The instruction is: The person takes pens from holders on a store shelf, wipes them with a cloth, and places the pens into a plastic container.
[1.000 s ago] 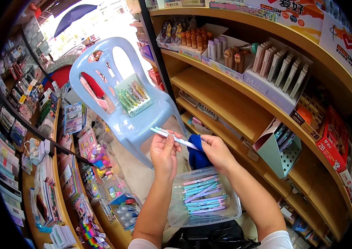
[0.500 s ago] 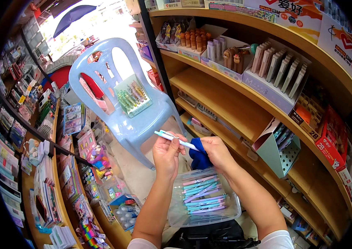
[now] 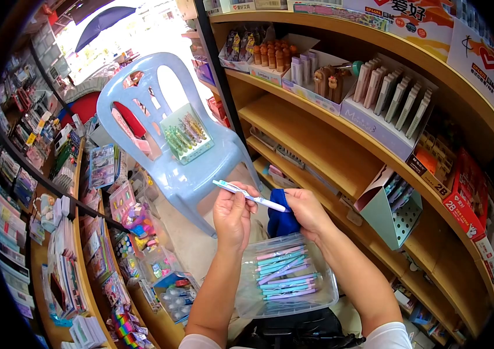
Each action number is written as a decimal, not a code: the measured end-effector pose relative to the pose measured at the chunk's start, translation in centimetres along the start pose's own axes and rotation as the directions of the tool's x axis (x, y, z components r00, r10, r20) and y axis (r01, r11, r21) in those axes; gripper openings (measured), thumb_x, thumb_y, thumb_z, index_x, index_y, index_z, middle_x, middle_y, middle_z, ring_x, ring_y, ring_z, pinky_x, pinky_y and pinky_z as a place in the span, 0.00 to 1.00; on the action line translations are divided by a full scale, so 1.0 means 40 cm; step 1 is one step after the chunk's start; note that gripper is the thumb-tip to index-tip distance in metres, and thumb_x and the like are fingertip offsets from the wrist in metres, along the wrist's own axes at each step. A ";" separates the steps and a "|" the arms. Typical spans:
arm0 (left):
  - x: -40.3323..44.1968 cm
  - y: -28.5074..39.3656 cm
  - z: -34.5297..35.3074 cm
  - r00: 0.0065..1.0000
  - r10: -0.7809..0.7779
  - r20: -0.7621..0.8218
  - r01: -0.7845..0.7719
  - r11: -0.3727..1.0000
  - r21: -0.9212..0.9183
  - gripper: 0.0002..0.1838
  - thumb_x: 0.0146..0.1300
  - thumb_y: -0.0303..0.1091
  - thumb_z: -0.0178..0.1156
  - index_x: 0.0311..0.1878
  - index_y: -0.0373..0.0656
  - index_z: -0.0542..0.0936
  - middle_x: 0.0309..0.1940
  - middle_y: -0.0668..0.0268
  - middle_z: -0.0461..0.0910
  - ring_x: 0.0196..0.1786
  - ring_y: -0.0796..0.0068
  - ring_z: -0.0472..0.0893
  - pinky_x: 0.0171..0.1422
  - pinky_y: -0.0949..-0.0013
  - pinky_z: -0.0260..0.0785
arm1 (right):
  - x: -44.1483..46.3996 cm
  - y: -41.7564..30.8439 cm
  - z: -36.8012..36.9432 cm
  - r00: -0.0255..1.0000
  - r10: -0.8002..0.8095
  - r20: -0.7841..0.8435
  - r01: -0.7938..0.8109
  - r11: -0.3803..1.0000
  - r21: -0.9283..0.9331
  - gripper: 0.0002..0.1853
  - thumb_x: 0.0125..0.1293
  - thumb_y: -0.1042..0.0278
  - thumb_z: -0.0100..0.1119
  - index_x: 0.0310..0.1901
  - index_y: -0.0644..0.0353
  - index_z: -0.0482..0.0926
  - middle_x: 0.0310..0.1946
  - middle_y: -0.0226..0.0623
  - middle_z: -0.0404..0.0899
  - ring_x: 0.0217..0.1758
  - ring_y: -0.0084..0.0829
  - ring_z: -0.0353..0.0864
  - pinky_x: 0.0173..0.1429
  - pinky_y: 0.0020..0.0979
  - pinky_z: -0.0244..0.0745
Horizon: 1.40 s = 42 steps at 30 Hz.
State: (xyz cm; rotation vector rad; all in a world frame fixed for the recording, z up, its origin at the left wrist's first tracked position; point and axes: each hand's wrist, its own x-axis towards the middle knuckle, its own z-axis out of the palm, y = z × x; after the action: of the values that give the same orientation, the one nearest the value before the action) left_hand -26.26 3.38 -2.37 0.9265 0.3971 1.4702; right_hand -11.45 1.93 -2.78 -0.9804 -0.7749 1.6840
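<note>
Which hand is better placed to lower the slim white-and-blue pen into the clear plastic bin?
Left, I'd judge: the left hand holds the slim white-and-blue pen, while the right hand is taken up with the blue cloth. The clear plastic bin looks close to both.

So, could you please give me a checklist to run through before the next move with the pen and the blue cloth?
1. Pen gripped in the left hand: ok.
2. Blue cloth held in the right hand: ok.
3. Blue cloth wrapped around the pen: not ok; the pen's near end shows uncovered.
4. Pen free of dust and marks: cannot tell; too small to see.
5. Clear bin open below the hands: ok.
6. Loose pens in the bin all lined up: not ok; some lie slantwise.
</note>
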 end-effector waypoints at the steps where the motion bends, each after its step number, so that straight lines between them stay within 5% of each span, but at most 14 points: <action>1: 0.002 -0.001 0.000 1.000 0.002 -0.005 -0.002 1.000 -0.014 0.07 0.61 0.29 0.51 0.41 0.39 0.70 0.31 0.62 0.72 0.29 0.81 0.69 0.30 0.79 0.63 | -0.001 0.000 0.002 1.000 -0.002 0.001 0.002 1.000 0.006 0.09 0.62 0.66 0.49 0.31 0.62 0.76 0.22 0.30 0.76 0.20 0.18 0.73 0.24 0.19 0.69; 16: 0.001 -0.010 -0.006 0.987 0.035 -0.156 -0.005 0.982 0.190 0.08 0.59 0.27 0.54 0.41 0.37 0.70 0.29 0.65 0.72 0.29 0.80 0.72 0.31 0.80 0.66 | -0.007 0.014 0.006 0.984 -0.173 0.032 0.176 0.972 -0.158 0.08 0.61 0.69 0.52 0.39 0.62 0.76 0.27 0.23 0.75 0.28 0.14 0.71 0.33 0.17 0.68; 19: 0.001 -0.012 -0.004 0.985 0.069 -0.160 -0.029 0.970 0.242 0.09 0.59 0.26 0.55 0.41 0.36 0.70 0.29 0.65 0.73 0.29 0.80 0.72 0.32 0.80 0.66 | -0.015 0.015 0.021 0.963 -0.257 0.084 0.270 0.898 -0.348 0.09 0.61 0.68 0.52 0.40 0.62 0.76 0.27 0.24 0.75 0.28 0.14 0.70 0.33 0.18 0.68; 20: 0.000 -0.013 -0.003 0.984 0.079 -0.158 -0.035 0.965 0.262 0.09 0.58 0.26 0.55 0.41 0.36 0.70 0.30 0.64 0.73 0.29 0.80 0.72 0.32 0.79 0.66 | -0.009 0.020 0.019 0.906 -0.378 0.191 0.421 0.754 -0.504 0.09 0.61 0.68 0.51 0.39 0.62 0.77 0.26 0.24 0.74 0.27 0.14 0.69 0.32 0.19 0.67; 22: -0.004 -0.011 0.001 0.990 0.065 -0.128 -0.027 0.962 0.273 0.10 0.58 0.26 0.55 0.42 0.34 0.70 0.30 0.64 0.73 0.30 0.79 0.72 0.33 0.79 0.66 | -0.014 0.021 0.031 0.893 -0.413 0.179 0.434 0.688 -0.581 0.09 0.59 0.69 0.48 0.33 0.65 0.76 0.18 0.27 0.70 0.21 0.16 0.66 0.24 0.20 0.62; 29: -0.012 -0.009 0.008 0.997 0.071 0.005 -0.068 0.939 0.337 0.15 0.58 0.27 0.55 0.47 0.30 0.68 0.32 0.63 0.74 0.32 0.78 0.73 0.37 0.78 0.66 | -0.030 0.000 0.037 0.991 -0.128 0.039 0.132 0.976 -0.172 0.10 0.60 0.67 0.46 0.27 0.61 0.77 0.15 0.25 0.69 0.16 0.16 0.64 0.20 0.19 0.59; 34: -0.020 -0.005 0.025 0.993 0.060 0.105 -0.093 0.933 0.346 0.16 0.59 0.29 0.54 0.48 0.30 0.68 0.33 0.62 0.73 0.34 0.77 0.72 0.40 0.76 0.66 | -0.007 0.009 0.015 0.998 -0.036 -0.055 0.033 0.998 -0.051 0.13 0.60 0.66 0.46 0.21 0.59 0.74 0.14 0.27 0.70 0.13 0.18 0.66 0.17 0.20 0.60; 35: -0.021 -0.005 0.028 0.990 0.057 0.130 -0.100 0.930 0.353 0.16 0.59 0.29 0.54 0.48 0.30 0.68 0.33 0.62 0.73 0.35 0.77 0.72 0.41 0.76 0.65 | -0.003 0.006 0.004 0.999 0.001 -0.043 -0.003 1.000 -0.029 0.10 0.60 0.68 0.50 0.26 0.62 0.77 0.18 0.29 0.75 0.16 0.17 0.71 0.20 0.18 0.65; 42: -0.013 -0.007 0.015 0.994 0.089 0.065 -0.105 0.946 0.307 0.15 0.60 0.28 0.52 0.48 0.30 0.67 0.33 0.62 0.72 0.35 0.77 0.71 0.41 0.74 0.64 | -0.003 0.004 0.004 0.998 0.011 -0.068 -0.010 1.000 0.022 0.11 0.61 0.65 0.51 0.27 0.61 0.77 0.18 0.28 0.74 0.16 0.17 0.70 0.20 0.18 0.65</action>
State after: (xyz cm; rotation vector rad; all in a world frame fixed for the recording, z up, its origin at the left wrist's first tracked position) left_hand -25.68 2.76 -2.38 1.2466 0.5630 1.4955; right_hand -11.64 1.75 -2.81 -1.0231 -0.7060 1.6562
